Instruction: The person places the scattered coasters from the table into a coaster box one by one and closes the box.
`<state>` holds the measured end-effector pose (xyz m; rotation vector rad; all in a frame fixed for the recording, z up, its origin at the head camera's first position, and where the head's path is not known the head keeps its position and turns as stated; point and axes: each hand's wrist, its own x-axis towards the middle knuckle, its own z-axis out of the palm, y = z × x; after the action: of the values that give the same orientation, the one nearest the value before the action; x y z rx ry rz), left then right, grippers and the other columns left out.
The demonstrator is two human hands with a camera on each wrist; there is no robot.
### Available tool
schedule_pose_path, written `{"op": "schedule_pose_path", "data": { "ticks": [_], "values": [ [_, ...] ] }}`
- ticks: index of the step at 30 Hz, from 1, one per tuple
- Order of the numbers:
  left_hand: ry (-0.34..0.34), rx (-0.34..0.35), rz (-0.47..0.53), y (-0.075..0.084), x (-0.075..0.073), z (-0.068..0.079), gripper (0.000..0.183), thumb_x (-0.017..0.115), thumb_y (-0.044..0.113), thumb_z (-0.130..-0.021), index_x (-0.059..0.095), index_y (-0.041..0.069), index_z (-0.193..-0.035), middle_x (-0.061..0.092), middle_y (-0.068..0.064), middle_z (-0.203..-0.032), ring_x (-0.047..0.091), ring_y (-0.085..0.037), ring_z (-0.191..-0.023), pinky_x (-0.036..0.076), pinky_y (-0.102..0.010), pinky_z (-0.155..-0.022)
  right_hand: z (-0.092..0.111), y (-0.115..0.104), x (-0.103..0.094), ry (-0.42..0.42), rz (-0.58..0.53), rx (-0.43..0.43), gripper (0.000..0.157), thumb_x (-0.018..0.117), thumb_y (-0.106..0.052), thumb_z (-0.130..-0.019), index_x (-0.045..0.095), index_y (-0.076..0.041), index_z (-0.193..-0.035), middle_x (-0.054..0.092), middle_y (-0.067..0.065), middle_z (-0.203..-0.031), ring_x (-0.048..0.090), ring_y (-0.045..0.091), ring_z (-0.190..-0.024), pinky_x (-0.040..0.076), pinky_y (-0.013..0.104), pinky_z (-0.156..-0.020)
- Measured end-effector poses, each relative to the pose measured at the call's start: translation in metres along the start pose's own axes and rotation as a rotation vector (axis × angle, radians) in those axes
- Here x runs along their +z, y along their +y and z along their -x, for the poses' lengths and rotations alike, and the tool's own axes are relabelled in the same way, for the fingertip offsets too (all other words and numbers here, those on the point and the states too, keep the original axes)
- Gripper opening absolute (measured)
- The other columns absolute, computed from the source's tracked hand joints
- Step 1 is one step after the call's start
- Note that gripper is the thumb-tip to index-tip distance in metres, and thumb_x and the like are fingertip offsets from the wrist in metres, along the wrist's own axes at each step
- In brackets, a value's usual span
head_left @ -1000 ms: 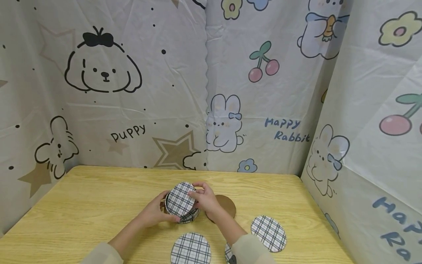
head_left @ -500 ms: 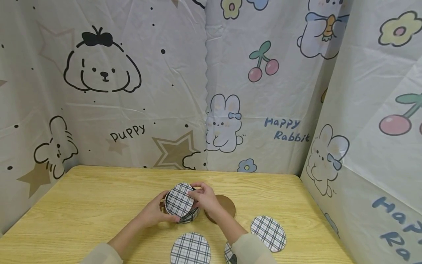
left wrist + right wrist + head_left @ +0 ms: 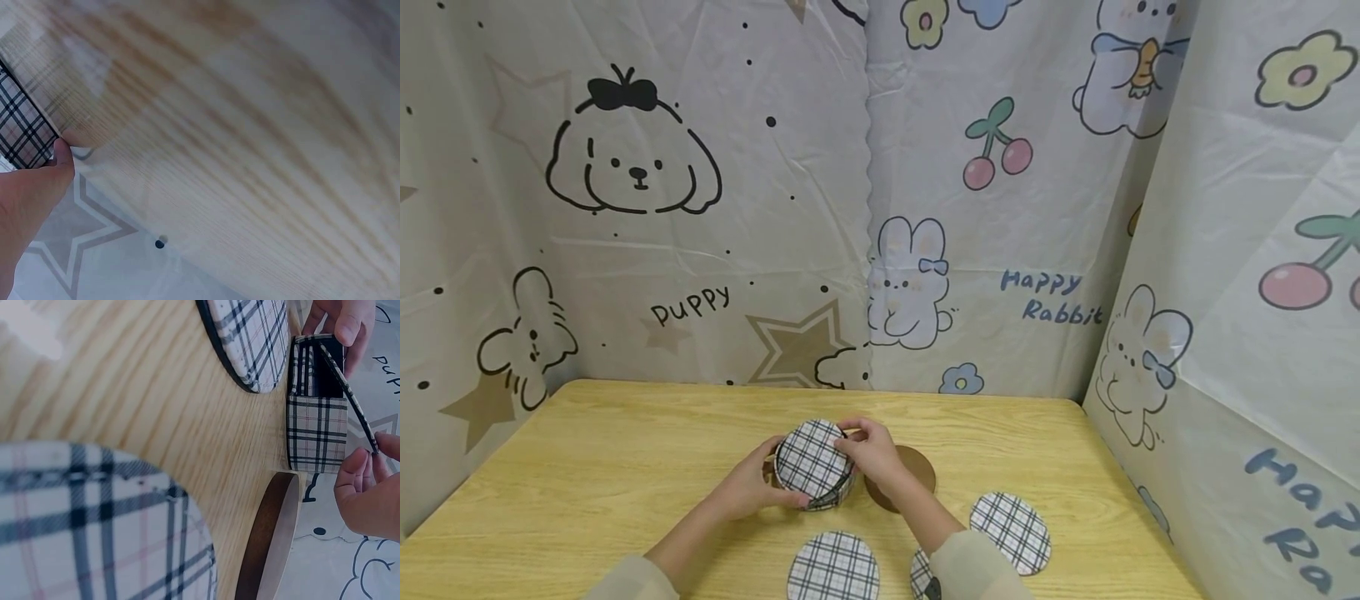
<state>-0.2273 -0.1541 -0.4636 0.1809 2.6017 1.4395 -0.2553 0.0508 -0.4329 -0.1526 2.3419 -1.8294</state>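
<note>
Plaid disc [image 3: 812, 461] sits tilted at the mouth of the plaid holder [image 3: 317, 434], one edge dipped inside. The right hand [image 3: 876, 457] pinches its raised edge, thumb against fingers; the left hand [image 3: 748, 485] grips round the holder's left side.

From above, the head view makes that disc look nearly flat on the holder. The right wrist view gives me the slope, plus a dark notch in the holder's wall. The left wrist view catches just a corner of the holder, one digit against it.

Brown disc [image 3: 922, 473] lies just right of the holder, partly behind the right forearm [image 3: 931, 515]; the right wrist view adds its thick rim. I log a near coaster [image 3: 833, 568] on the wearer's side of the holder, an outer coaster [image 3: 1011, 533] farther right, and a half-hidden coaster [image 3: 919, 573] between them, under the sleeve [image 3: 973, 568].

The table [image 3: 625, 442] ends a little beyond the holder; leftward I have wood running out to the side edge. Surface: yellowish grain. Pale printed curtains [image 3: 790, 242] hang behind the holder and both sides.
</note>
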Motion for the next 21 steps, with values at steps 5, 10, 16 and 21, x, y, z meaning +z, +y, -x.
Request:
{"op": "schedule_pose_path", "data": {
  "ticks": [5, 10, 16, 21],
  "values": [
    [-0.009, 0.009, 0.02, 0.0, -0.001, 0.0, 0.103, 0.081, 0.038, -0.055, 0.025, 0.012, -0.137, 0.044, -0.011, -0.128, 0.051, -0.024, -0.107, 0.043, -0.037, -0.082, 0.0, 0.001, -0.001, -0.007, 0.016, -0.017, 0.025, 0.06, -0.012, -0.082, 0.059, -0.008, -0.107, 0.048, 0.002, -0.071, 0.042, 0.01, -0.052, 0.039, 0.026, -0.047],
    [-0.011, 0.01, 0.02, 0.0, -0.001, -0.001, 0.103, 0.081, 0.038, -0.056, 0.025, 0.011, -0.137, 0.045, -0.01, -0.127, 0.052, -0.02, -0.103, 0.044, -0.032, -0.078, -0.001, 0.006, -0.003, -0.01, 0.039, -0.02, 0.027, 0.06, -0.015, -0.083, 0.058, -0.009, -0.109, 0.047, 0.001, -0.068, 0.041, 0.012, -0.049, 0.039, 0.028, -0.046],
    [-0.003, 0.016, 0.011, -0.001, 0.0, 0.0, 0.104, 0.082, 0.037, -0.054, 0.025, 0.01, -0.137, 0.048, -0.01, -0.124, 0.052, -0.019, -0.099, 0.042, -0.028, -0.072, -0.002, 0.012, -0.004, -0.018, 0.018, 0.013, 0.028, 0.061, -0.016, -0.082, 0.057, -0.008, -0.109, 0.046, 0.001, -0.068, 0.038, 0.01, -0.047, 0.036, 0.025, -0.044],
    [0.005, 0.021, -0.002, -0.002, 0.001, 0.0, 0.103, 0.082, 0.038, -0.054, 0.026, 0.012, -0.136, 0.05, -0.008, -0.119, 0.052, -0.017, -0.095, 0.041, -0.027, -0.07, 0.001, 0.013, -0.004, 0.007, 0.07, -0.026, 0.024, 0.062, -0.017, -0.081, 0.06, -0.008, -0.104, 0.046, 0.0, -0.066, 0.041, 0.009, -0.053, 0.037, 0.023, -0.046]
  ]
}}
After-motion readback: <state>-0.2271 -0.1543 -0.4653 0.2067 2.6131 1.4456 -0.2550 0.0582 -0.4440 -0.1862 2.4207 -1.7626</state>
